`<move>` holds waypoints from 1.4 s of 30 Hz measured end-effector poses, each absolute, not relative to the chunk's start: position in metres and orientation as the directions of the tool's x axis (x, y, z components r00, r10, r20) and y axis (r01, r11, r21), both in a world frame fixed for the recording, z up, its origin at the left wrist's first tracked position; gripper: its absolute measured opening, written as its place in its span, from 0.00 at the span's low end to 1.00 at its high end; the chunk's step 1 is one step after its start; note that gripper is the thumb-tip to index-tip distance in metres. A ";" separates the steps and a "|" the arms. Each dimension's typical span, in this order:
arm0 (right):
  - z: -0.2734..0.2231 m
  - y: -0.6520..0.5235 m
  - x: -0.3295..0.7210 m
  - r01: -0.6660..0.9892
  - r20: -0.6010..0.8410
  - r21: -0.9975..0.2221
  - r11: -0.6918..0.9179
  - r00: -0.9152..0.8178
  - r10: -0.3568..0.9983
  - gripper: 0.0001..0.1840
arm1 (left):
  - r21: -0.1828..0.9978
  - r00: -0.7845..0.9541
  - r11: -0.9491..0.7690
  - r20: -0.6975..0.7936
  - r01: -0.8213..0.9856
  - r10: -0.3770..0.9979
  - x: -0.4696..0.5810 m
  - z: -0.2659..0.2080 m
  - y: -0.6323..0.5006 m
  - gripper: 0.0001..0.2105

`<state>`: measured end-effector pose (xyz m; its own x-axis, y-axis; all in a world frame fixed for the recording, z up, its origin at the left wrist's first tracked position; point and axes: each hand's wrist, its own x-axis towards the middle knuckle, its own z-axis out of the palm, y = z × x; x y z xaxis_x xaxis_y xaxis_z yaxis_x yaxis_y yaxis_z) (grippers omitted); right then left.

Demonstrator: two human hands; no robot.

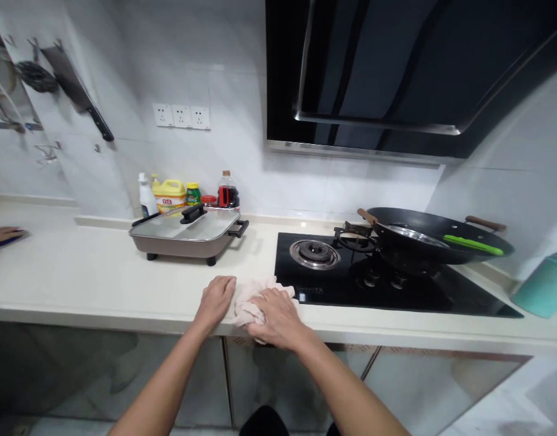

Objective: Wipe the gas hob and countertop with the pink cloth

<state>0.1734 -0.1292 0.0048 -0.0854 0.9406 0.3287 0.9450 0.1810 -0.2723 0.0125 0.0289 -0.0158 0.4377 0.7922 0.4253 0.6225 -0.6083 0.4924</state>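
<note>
A crumpled pale pink cloth lies on the counter's front edge, against the near left corner of the black gas hob. My right hand presses down on the cloth with its fingers bent over it. Just left of the cloth, my left hand rests on the white countertop, its fingers laid on the surface and nothing visible in it. Behind my left hand stands a brown electric pan on short feet, covered by a glass lid.
A black wok with wooden handles and a green-handled utensil sits on the right burner. At right is a teal container. Bottles line the wall. A cleaver hangs left. Another person's hand appears far left.
</note>
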 end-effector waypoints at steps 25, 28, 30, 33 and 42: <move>-0.018 -0.267 0.360 0.884 0.400 -0.309 -0.352 0.456 0.795 0.31 | 0.377 0.447 -0.594 0.410 0.711 0.795 0.023 -0.007 0.003 0.17; -0.009 -0.233 0.295 0.911 0.372 -0.356 -0.207 0.341 0.863 0.24 | 0.373 0.431 -0.579 0.410 0.725 0.804 0.023 -0.007 0.001 0.18; -0.005 -0.217 0.257 0.914 0.385 -0.396 -0.091 0.255 0.887 0.19 | 0.368 0.418 -0.567 0.411 0.737 0.810 0.023 -0.007 0.001 0.17; 0.000 -0.210 0.227 0.828 0.356 -0.551 0.105 0.120 0.927 0.17 | 0.351 0.409 -0.556 0.412 0.754 0.814 0.022 -0.008 0.001 0.16; 0.014 -0.214 0.341 0.837 0.512 -0.519 0.174 0.142 0.847 0.26 | 0.254 0.472 -0.578 0.374 0.776 0.798 0.018 -0.013 -0.001 0.16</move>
<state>0.3412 -0.2143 0.0142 0.1416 0.8469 0.5125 0.8368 0.1742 -0.5190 0.0183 -0.0005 -0.0126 0.4723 0.7983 0.3736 0.7759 -0.5777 0.2536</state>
